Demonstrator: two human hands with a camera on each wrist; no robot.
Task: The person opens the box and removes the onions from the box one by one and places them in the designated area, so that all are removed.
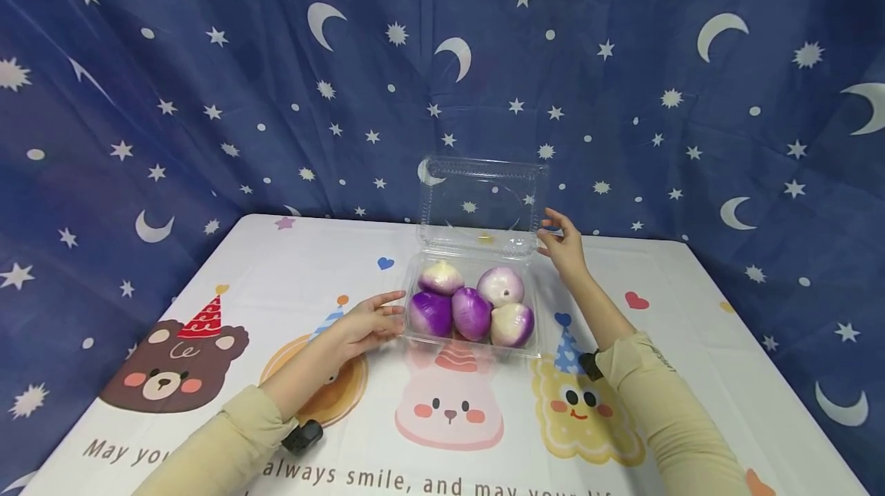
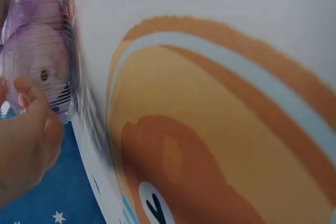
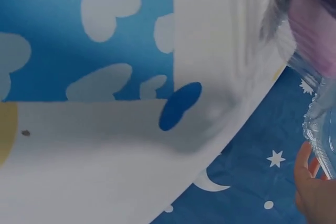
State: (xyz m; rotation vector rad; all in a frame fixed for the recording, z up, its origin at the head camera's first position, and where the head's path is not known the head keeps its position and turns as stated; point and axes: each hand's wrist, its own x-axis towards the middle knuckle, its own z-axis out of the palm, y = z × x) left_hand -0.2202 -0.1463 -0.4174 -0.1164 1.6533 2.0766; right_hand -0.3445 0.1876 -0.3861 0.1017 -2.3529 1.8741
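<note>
A clear plastic clamshell box [image 1: 470,348] lies on the table with its lid [image 1: 484,196] raised at the back. Several purple-and-white onions [image 1: 472,313] fill its base, lying in two rows. At the box's left wall is my left hand [image 1: 366,325], fingers reaching forward with their tips right at the plastic. The left wrist view has that hand [image 2: 32,140] beside the ribbed wall, an onion [image 2: 39,51] showing through. My right hand [image 1: 563,246] pinches the right edge of the lid low down, near the hinge. Only part of this hand [image 3: 317,192] shows in the right wrist view.
The white tablecloth [image 1: 332,258] carries printed cartoon figures, hearts and lettering. Behind the table's far edge hangs a dark blue curtain [image 1: 387,127] with moons and stars, close behind the raised lid. Each wrist wears a small black camera [image 1: 302,437].
</note>
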